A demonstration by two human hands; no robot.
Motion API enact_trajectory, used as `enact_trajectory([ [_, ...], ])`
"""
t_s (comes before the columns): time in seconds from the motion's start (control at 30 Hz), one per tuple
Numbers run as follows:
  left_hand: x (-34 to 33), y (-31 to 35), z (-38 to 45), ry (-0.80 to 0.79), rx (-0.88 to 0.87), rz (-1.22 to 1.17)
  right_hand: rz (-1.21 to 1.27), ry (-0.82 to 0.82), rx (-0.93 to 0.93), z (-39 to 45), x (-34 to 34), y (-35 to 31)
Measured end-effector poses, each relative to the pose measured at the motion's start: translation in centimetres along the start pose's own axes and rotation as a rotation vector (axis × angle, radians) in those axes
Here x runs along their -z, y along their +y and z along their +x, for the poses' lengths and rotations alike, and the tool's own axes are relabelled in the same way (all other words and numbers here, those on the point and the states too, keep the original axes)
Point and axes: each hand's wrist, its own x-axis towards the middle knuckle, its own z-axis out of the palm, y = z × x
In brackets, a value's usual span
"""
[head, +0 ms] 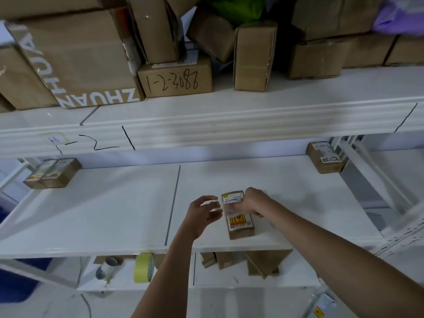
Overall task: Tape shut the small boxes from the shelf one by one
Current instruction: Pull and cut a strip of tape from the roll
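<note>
**Inspector:** State where the item lies.

**Assistant:** One small brown cardboard box with a white barcode label and a red-and-yellow sticker (238,216) lies flat on the white middle shelf (103,214), right of the shelf's dark seam and near the front edge. Its long axis runs from the front edge toward the back, the far end tilted slightly left.

**Inspector:** Right hand?

**Assistant:** The right hand (252,203) is on the box, coming in from the right side — its fingers reach across the top near the middle. They are blurred; the grip looks curled onto the box, and what seems to be a clear strip lies beneath them, though I cannot confirm it.

**Inspector:** Left hand?

**Assistant:** The left hand (204,213) hangs just beside the box's left long edge, fingers spread and loosely bent, holding nothing. Whether a fingertip touches the cardboard cannot be told.

**Inspector:** Which relation governs the next move?

**Assistant:** In my judgement, the box sits between the two hands, long sides facing them — the left need only close rightward to steady it while the right works across the short width.

**Inspector:** Supplies?

**Assistant:** A yellow tape roll (144,267) stands on the lower shelf, left of the left forearm. More small brown boxes (54,173) wait at the middle shelf's back left.
</note>
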Motion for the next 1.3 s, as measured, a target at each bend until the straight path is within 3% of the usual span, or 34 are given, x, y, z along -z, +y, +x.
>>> enact_trajectory([
  [0.17, 1.5, 0.3, 0.5, 0.036, 0.069, 0.010, 0.071, -0.071, -0.025, 0.0, 0.5, -1.0],
  [0.4, 5.1, 3.2, 1.0, 0.046, 0.097, 0.202, 0.498, -0.352, -0.032, 0.6, 0.8, -1.8],
  [0.57, 6.9, 5.4, 0.9, 0.040, 0.009, 0.334, 0.824, -0.400, -0.054, 1.2, -0.9, -2.3],
  [0.7, 7.5, 7.3, 1.0, 0.064, 0.037, 0.425, 0.937, -0.380, -0.059, 1.5, -2.0, -2.8],
  [1.07, 7.9, 10.3, 0.9, 0.112, 0.068, 0.482, 1.050, -0.442, -0.008, 1.5, -3.1, -2.2],
  [1.17, 8.1, 10.4, 1.0, 0.125, 0.059, 0.508, 1.111, -0.404, -0.019, 1.6, -3.3, -2.2],
  [1.3, 8.1, 10.9, 1.1, 0.180, -0.027, 0.627, 0.953, -0.295, -0.062, 1.8, -3.8, -2.6],
])
